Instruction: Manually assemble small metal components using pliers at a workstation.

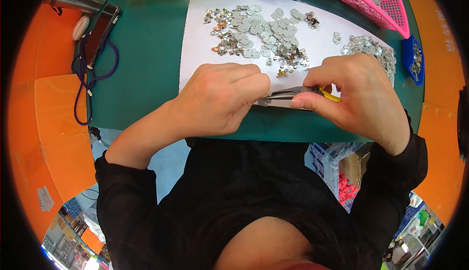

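1. Black top filled the lower part of the head view, nearest the camera, its sleeves reaching up on both sides to the bare forearms.
2. Past it, at the near edge of a green table, the two hands met over the lower edge of a white sheet.
3. Right hand: the fingers were curled around pliers, with the thumb alongside their dark head and a yellow grip showing in the palm.
4. Left hand: the fingers were bent inward, the fingertips pinched at the nose of the pliers on a small grey piece, most of it hidden. Whether the plier tips gripped it too, I could not tell.
5. The pliers looked rigid, weightier than anything loose nearby, and best held by the yellow grips, well back from the joint. The small piece seemed light, stiff and probably slick, hard to crush but easy to drop; its edges offered the surest pinch.
6. Beyond the hands, flat grey plates lay overlapping on the sheet, with small metal fittings scattered around them and a heap of silvery parts to the right.
7. A pink basket and a blue tray stood along the far right side, each holding more small pieces.
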`<state>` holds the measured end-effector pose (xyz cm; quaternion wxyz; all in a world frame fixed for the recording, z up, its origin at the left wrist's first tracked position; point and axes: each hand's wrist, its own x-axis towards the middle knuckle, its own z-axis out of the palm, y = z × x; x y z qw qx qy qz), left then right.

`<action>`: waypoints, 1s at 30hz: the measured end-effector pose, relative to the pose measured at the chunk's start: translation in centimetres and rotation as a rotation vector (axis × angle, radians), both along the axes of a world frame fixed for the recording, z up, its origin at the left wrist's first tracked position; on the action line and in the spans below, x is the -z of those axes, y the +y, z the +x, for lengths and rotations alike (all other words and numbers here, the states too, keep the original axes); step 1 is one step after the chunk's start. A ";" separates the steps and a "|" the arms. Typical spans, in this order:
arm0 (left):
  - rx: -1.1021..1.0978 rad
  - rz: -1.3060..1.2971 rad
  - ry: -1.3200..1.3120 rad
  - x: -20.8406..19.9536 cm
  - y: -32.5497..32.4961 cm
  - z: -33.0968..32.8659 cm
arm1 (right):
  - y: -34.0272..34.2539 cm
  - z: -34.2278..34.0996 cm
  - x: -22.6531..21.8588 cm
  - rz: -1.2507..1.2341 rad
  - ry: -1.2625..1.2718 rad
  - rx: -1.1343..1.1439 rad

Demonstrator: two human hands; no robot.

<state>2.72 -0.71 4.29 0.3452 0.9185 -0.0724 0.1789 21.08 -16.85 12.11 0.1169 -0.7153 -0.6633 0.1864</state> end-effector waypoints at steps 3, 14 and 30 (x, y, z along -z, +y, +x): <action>0.037 0.035 0.004 0.0 0.3 0.2 | 0.1 0.0 0.0 -0.001 -0.002 -0.006; 0.019 0.006 0.042 0.0 0.0 -0.1 | -0.1 -0.2 0.2 0.010 -0.064 -0.021; -0.381 -0.350 0.032 1.9 2.8 -5.3 | 0.8 -3.6 8.4 0.496 -0.024 0.085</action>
